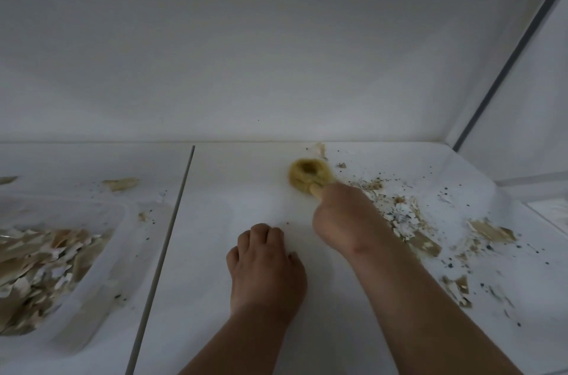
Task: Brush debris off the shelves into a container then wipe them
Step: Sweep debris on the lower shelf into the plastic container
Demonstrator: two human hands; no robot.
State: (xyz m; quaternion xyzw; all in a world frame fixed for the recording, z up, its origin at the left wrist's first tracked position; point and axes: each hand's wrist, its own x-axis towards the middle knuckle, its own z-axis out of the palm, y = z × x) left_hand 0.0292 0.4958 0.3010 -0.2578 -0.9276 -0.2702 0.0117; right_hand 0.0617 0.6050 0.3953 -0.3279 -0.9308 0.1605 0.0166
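A round brush with splayed yellow bristles presses on the white shelf near its back wall. My right hand grips the brush's short wooden handle. Right of that hand lies a spread of debris: tan and white flakes with dark specks. My left hand rests on the shelf in front of the brush, its fingers curled under and nothing visible in them. At the far left a clear plastic container holds a heap of the same flakes.
A thin grey divider separates the left shelf section from the middle one. A few flakes lie on the left section behind the container. A slanted grey frame edge bounds the right side.
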